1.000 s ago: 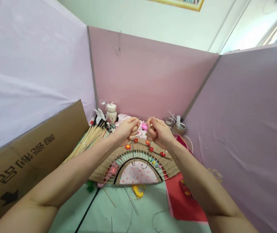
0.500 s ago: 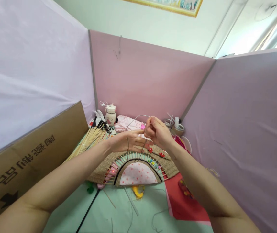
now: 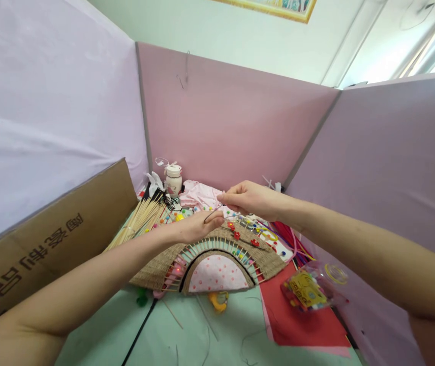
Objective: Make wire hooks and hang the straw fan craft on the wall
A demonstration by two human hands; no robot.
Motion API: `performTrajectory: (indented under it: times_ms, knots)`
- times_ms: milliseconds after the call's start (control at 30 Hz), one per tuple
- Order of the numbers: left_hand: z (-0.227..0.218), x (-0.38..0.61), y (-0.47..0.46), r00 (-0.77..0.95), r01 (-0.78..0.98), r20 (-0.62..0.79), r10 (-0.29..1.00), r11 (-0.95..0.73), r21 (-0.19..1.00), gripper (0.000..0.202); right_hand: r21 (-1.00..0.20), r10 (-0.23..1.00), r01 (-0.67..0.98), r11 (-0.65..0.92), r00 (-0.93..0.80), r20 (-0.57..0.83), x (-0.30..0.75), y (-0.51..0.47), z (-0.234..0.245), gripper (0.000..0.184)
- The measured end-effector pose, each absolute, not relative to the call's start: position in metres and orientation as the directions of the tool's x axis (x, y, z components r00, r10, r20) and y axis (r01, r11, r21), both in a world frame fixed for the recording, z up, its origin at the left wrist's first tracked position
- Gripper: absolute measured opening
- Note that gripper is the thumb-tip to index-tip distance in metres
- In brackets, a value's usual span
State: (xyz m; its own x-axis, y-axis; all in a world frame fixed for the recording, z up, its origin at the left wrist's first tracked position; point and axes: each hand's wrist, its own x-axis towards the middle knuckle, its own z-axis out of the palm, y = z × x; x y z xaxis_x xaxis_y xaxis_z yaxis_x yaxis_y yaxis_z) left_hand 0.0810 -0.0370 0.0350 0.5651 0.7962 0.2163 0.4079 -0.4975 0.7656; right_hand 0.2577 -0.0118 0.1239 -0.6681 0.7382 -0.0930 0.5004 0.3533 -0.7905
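My left hand [image 3: 197, 227] rests low over the top edge of a woven half-round fan piece [image 3: 152, 268], its fingers drawn together on a thin dark wire [image 3: 211, 215]. My right hand [image 3: 248, 199] hovers just above and to the right, fingers pinched on the other end of that same wire. The fan piece has jute rim, stick spokes with beads, small red flowers [image 3: 236, 234] and a pink dotted centre [image 3: 217, 276]. It lies on the green table [image 3: 187, 335].
A bundle of bamboo sticks [image 3: 140, 218] and a brown cardboard sheet [image 3: 45, 244] lie at left. A white jar [image 3: 174, 178] and pink cloth [image 3: 200, 195] stand at the back. Red paper [image 3: 301, 325], a clear bag of trinkets [image 3: 307, 290] and scattered beads lie at right. Partition walls enclose the desk.
My right arm has lifted and reached leftward across, uncovering the right side of the table. My left hand dropped lower onto the fan's rim. The long wire loop has been drawn short.
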Motion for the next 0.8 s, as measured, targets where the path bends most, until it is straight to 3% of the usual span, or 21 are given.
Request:
performTrajectory:
  times_ms: [233, 367, 533, 600, 667, 733, 800]
  knots:
    - [0.019, 0.076, -0.041, 0.636, 0.480, 0.201, 0.745, -0.586, 0.653, 0.028, -0.799, 0.570, 0.581, 0.154, -0.713, -0.409, 0.256, -0.015, 0.120, 0.052]
    - [0.019, 0.073, -0.045, 0.668, 0.380, 0.138, 0.731, -0.495, 0.781, 0.019, -0.829, 0.547, 0.552, 0.095, -0.724, -0.420, 0.254, -0.007, 0.120, 0.050]
    - [0.042, 0.078, -0.047, 0.454, 0.102, 0.197, 0.869, -0.270, 0.957, 0.028, -0.796, 0.731, 0.540, 0.274, -0.655, -0.193, 0.253, 0.002, 0.109, 0.044]
    - [0.053, 0.080, -0.047, 0.384, 0.142, 0.178, 0.906, -0.248, 0.958, 0.023, -0.766, 0.789, 0.553, 0.328, -0.606, -0.100, 0.254, 0.002, 0.106, 0.045]
    - [0.061, 0.083, -0.048, 0.259, 0.224, 0.244, 0.934, -0.304, 0.926, 0.020, -0.731, 0.824, 0.562, 0.387, -0.567, -0.001, 0.255, 0.001, 0.109, 0.044]
    - [0.063, 0.085, -0.048, 0.027, 0.230, 0.382, 0.924, -0.377, 0.897, 0.018, -0.673, 0.840, 0.554, 0.491, -0.507, 0.195, 0.257, -0.002, 0.112, 0.042]
    - [0.060, 0.089, -0.048, -0.198, 0.081, 0.412, 0.889, -0.404, 0.911, 0.024, -0.570, 0.793, 0.552, 0.608, -0.395, 0.464, 0.258, -0.006, 0.110, 0.039]
